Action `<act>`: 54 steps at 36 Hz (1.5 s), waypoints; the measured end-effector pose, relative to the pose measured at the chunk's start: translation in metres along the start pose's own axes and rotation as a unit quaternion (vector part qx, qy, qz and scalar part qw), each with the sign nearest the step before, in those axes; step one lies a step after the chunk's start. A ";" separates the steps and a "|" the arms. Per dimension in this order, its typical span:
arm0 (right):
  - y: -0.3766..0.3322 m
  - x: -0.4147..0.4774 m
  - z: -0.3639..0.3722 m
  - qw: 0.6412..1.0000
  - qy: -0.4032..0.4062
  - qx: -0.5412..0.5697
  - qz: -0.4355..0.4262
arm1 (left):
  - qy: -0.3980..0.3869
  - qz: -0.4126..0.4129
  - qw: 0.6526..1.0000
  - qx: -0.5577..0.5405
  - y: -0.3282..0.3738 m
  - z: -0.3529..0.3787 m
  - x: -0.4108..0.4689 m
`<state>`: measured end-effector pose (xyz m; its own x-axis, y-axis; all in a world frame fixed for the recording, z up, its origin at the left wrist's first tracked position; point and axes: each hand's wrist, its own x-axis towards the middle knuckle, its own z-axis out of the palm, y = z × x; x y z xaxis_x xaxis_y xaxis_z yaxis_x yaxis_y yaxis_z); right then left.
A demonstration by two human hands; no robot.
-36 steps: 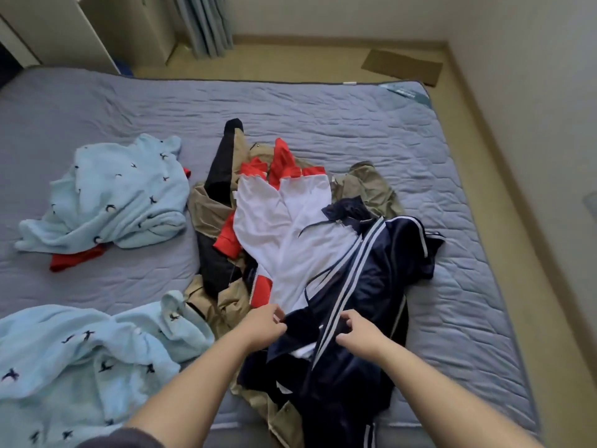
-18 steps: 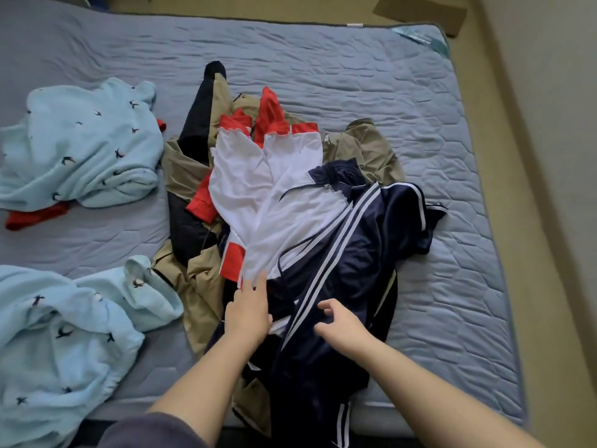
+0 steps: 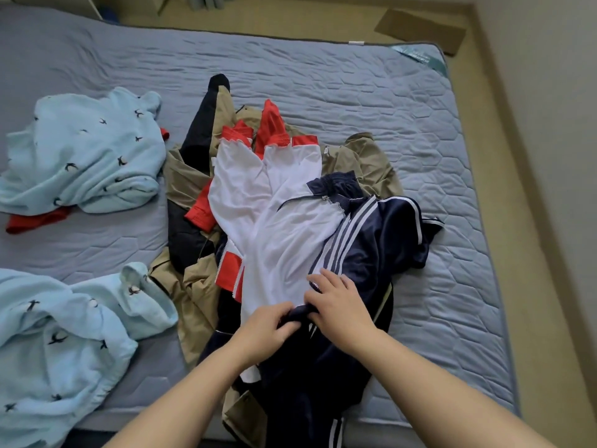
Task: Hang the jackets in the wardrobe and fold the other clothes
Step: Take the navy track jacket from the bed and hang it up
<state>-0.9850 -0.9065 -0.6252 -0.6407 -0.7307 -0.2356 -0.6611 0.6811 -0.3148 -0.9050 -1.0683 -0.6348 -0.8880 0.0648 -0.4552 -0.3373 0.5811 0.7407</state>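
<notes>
Head view: left hand point(image 3: 265, 328) and right hand point(image 3: 339, 305) pinch one navy jacket point(image 3: 371, 253); two blue tops aside: far top point(image 3: 84, 150), near top point(image 3: 58, 344).

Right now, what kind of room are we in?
Probably a bedroom. There's a big grey quilted mattress with loose clothes lying on it, like a navy track jacket with white stripes and a crumpled light blue bird-print top.
</notes>
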 end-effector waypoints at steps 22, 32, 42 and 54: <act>0.019 -0.016 -0.059 0.996 -0.066 0.034 -0.043 | 0.221 -0.044 0.956 -0.188 0.044 -0.030 -0.006; 0.024 -0.030 -0.176 0.992 -0.015 0.127 -0.010 | 0.075 -0.025 0.978 0.192 0.089 -0.125 -0.057; -0.028 -0.077 -0.362 0.971 0.149 0.183 -0.046 | 0.311 0.000 0.923 0.228 0.210 -0.223 -0.136; -0.088 -0.160 -0.579 0.920 0.362 0.138 -0.051 | 0.531 0.122 0.815 0.197 0.395 -0.359 -0.265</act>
<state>-1.0506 -0.8233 -0.0272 -0.7386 -0.5003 0.4518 -0.6724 0.4991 -0.5466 -0.9146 -1.1471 -0.0442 -0.7534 -0.3996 0.5222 -0.1687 0.8850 0.4339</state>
